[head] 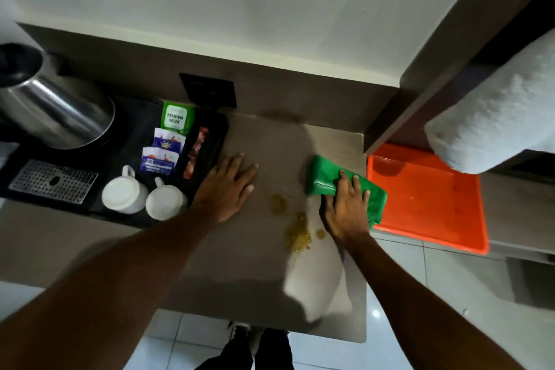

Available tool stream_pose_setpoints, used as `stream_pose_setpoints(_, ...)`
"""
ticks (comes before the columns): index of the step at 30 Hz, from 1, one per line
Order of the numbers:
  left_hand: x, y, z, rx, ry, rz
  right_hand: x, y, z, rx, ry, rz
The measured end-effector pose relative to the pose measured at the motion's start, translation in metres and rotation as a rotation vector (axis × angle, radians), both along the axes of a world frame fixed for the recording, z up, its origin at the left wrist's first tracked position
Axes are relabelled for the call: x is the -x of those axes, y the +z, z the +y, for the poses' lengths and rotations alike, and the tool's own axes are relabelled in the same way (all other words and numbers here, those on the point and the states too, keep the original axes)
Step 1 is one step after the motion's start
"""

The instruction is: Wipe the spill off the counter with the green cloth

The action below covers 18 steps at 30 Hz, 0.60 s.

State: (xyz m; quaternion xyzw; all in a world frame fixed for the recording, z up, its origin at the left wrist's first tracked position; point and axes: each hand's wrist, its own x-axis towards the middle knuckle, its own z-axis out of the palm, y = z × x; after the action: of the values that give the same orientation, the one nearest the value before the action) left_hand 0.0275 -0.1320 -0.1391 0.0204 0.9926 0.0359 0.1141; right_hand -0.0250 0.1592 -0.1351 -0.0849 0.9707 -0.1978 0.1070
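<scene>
A folded green cloth point(326, 177) lies on the brown counter point(255, 273) near its right edge. My right hand point(348, 207) presses flat on top of the cloth, fingers spread over it. A yellowish spill point(297, 231) sits in patches on the counter just left of and below that hand, with a smaller patch point(278, 204) further left. My left hand point(228, 186) rests palm down on the counter, fingers apart, holding nothing, to the left of the spill.
A black tray point(210, 141) at the left holds tea sachets point(177, 119), two white cups point(124, 194) upside down, and a steel kettle point(57, 108). An orange tray point(426, 198) sits right of the counter, under a white towel point(495, 120). Tiled floor lies below.
</scene>
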Motion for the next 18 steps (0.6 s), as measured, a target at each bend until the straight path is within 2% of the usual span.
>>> stream_pose_setpoints(3,-0.029,-0.017,0.010,-0.072,0.046,0.026,-0.013,-0.011,0.002,-0.097,0.067,-0.021)
stream_pose_setpoints(6,-0.041,-0.026,0.018,-0.158,0.131,0.060,-0.009,-0.008,0.002,-0.121,0.046,-0.033)
stream_pose_setpoints(9,-0.040,-0.031,0.015,-0.161,0.123,0.067,-0.004,-0.008,-0.016,-0.064,-0.173,-0.130)
stream_pose_setpoints(14,-0.036,-0.037,0.014,-0.174,0.131,0.087,0.009,-0.020,-0.066,-0.158,-0.429,-0.233)
stream_pose_setpoints(18,-0.038,-0.044,0.013,-0.182,0.125,0.116,0.042,-0.018,-0.106,-0.185,-0.472,-0.227)
